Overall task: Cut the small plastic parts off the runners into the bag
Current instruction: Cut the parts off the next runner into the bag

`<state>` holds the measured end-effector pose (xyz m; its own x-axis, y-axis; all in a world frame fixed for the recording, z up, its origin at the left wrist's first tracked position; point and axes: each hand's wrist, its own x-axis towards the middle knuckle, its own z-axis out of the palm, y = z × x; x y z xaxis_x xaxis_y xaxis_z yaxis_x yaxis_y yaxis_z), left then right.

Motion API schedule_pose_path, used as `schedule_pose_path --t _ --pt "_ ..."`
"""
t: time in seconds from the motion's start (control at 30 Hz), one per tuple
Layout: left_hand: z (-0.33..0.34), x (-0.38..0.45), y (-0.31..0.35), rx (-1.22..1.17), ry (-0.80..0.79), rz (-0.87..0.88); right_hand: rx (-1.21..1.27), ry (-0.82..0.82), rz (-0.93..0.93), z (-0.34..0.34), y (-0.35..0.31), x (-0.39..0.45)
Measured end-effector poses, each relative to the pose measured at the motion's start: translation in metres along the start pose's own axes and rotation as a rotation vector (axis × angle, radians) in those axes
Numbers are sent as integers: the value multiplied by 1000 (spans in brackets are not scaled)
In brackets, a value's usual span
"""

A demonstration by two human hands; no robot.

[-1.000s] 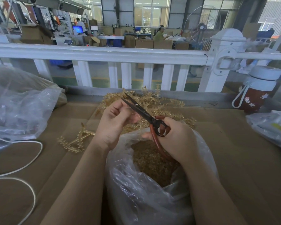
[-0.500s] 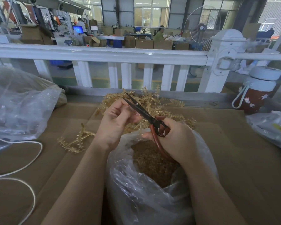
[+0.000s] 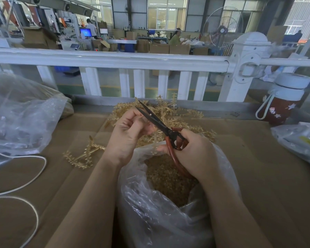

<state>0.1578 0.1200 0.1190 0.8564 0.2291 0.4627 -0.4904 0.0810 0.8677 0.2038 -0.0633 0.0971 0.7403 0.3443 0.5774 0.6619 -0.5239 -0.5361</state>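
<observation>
1. The work surface is brown cardboard [image 3: 258, 176], backed along its far edge by a white railing [image 3: 115, 59]; beyond it lies a factory floor with cartons.
2. The left hand [image 3: 127, 133] pinches a tan runner [image 3: 155, 140] above the clear bag [image 3: 159, 221] of cut parts at the near edge.
3. The right hand [image 3: 193, 151] grips red-handled scissors [image 3: 161, 124], blades slightly parted.
4. A heap of runners [image 3: 177, 115] lies at the far edge; a red bottle [image 3: 281, 104] stands at the far right.

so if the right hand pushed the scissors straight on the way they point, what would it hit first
Probably the left hand: the scissors in the right hand already cross its fingers. Past that, the runner pile; depth is unclear.
</observation>
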Motion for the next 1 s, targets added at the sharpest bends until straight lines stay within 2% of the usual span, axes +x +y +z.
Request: schedule_pose_path --t 0.67,1.0 --pt "-2 0 -2 2 -11 -1 -20 36 -43 3 2 0" --pt "-2 2 -3 -66 -12 -103 -43 83 -71 5 1 1"
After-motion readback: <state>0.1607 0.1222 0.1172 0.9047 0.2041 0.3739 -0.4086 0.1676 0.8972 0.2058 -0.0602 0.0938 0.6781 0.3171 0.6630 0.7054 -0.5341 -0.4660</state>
